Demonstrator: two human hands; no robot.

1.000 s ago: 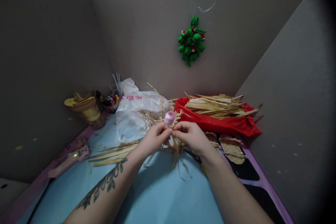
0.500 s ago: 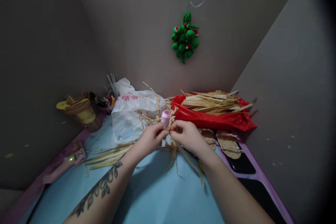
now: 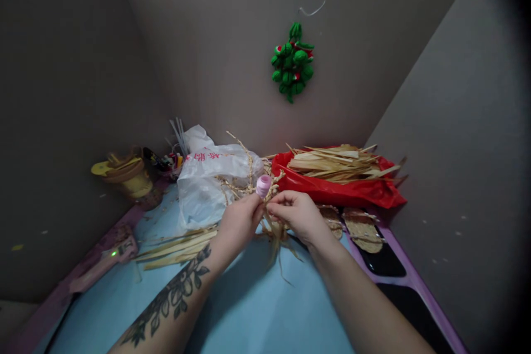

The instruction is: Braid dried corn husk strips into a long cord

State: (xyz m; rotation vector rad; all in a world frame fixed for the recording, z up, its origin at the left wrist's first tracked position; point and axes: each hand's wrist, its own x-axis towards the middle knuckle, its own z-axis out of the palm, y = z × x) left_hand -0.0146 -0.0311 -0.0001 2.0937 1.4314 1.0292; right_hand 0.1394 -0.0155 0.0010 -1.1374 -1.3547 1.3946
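A small home craft corner, walled in by plain brown cardboard panels (image 3: 136, 55) that meet behind the table (image 3: 265, 310). The table has a light blue top with a purple edge. Craft stock crowds its far end: dried straw strips (image 3: 336, 163) heaped on a red bag (image 3: 352, 192), more strips (image 3: 178, 246) loose on the blue top, a white plastic bag (image 3: 211, 177), woven straw soles (image 3: 360, 228) and a pot of tools (image 3: 170, 161). A yellow woven piece (image 3: 126, 174) stands at the left, with a glue gun (image 3: 103, 263) on the near-left edge, its green light on. A green knitted ornament (image 3: 293, 62) hangs on the back panel.
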